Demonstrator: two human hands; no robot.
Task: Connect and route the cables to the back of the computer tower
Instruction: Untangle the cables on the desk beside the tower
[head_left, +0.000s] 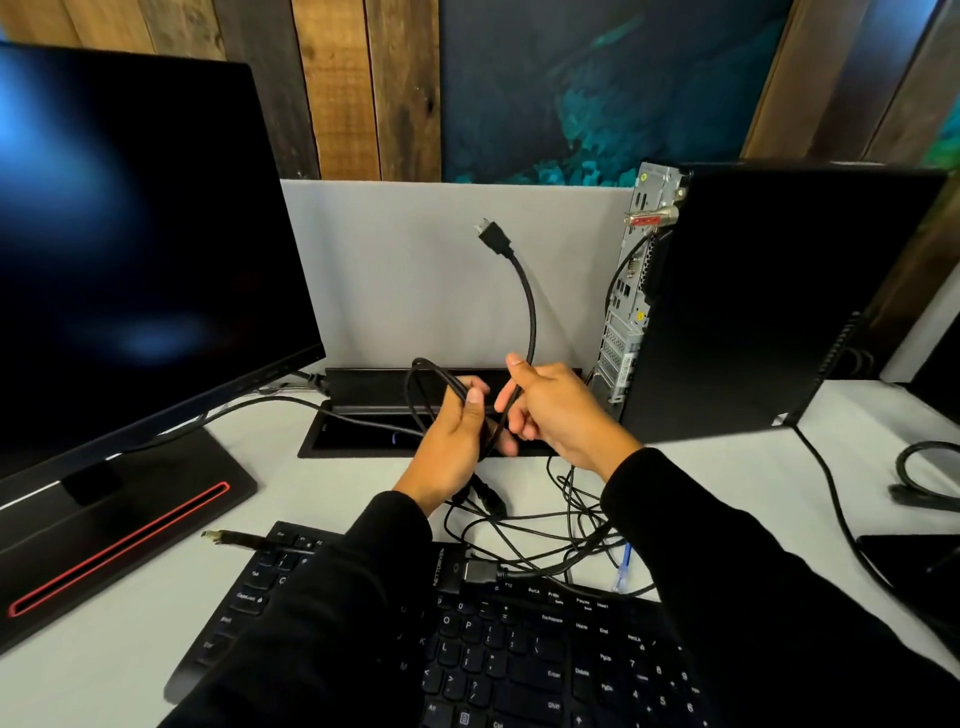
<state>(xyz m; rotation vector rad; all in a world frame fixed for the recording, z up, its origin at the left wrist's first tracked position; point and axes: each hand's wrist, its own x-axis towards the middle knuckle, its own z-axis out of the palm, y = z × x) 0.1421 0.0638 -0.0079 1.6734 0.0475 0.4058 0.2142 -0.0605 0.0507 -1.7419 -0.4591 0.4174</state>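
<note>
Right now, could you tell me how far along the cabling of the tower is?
Early stage. One thin cable already seems plugged into the tower's rear panel. Both hands, left hand and right hand, hold a black cable whose plug hangs free in the air. Several loose cables on the desk remain unconnected and unrouted.

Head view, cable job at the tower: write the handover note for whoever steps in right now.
Left hand grips a looped section of the black cable; right hand pinches the same cable, whose plug stands free in the air, unconnected.
Computer tower stands at right, rear panel facing left, one thin cable already at it.
Loose cables lie tangled between keyboard and desk cable tray.
Left: plug in the held cable, then connect and route the rest.
</note>
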